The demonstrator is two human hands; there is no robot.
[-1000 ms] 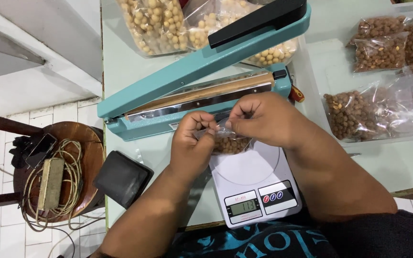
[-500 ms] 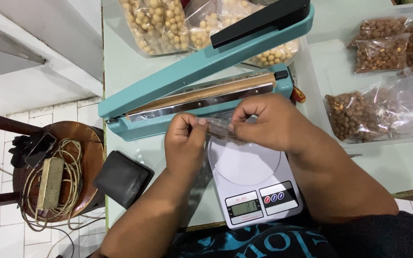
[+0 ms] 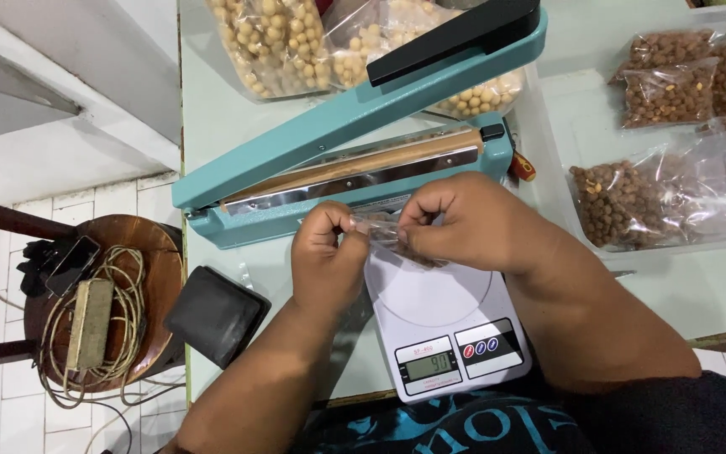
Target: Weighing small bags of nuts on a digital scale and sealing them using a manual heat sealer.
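Observation:
Both of my hands pinch the top of a small clear plastic bag of brown nuts (image 3: 392, 240) over the far edge of a white digital kitchen scale (image 3: 447, 324). My left hand (image 3: 325, 256) grips the bag's left corner and my right hand (image 3: 464, 223) grips its right corner. Most of the bag is hidden behind my fingers. Just beyond my hands lies a teal impulse heat sealer (image 3: 355, 160) with its arm raised.
Several sealed clear bags of brown nuts (image 3: 632, 197) lie on the pale table at the right. Bags of pale yellow nuts (image 3: 283, 42) sit at the back. A black pouch (image 3: 214, 311) lies at the table's left edge. A round wooden stool (image 3: 132, 298) with a coiled cable stands on the floor at left.
The bag has come up off the scale's platform and is held nearer the sealer. My hands have drawn slightly closer together along its top edge. The scale's display changed.

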